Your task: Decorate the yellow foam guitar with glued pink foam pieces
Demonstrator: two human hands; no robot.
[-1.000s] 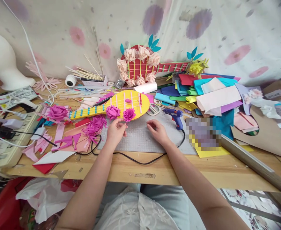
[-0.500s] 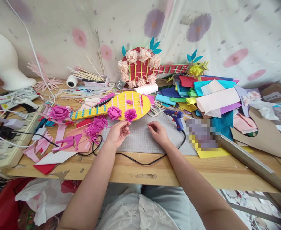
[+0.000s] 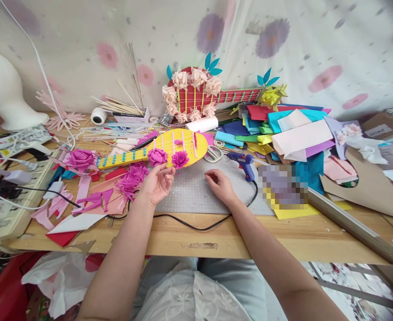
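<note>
A yellow paper guitar with pink strips, strings and blue frets lies across the back of the grey cutting mat. Two magenta paper flowers sit on its near edge: a rounded one and a fringed one. My left hand is just in front of them, palm turned up, fingers loosely bent and apart, nothing seen in it. On the mat rests my right hand, its fingers curled in toward the thumb, with nothing visible in them. To its right stands a blue glue gun.
Behind leans a red paper guitar with pale roses. Coloured paper sheets pile up at right, near a long roll. Pink scraps and a power strip lie left. The black cord crosses the front. Scissors lie by the guitar.
My left hand has moved slightly left, away from the fringed flower toward the rounded one. My right hand stays nearly in place. The view has shifted a little.
</note>
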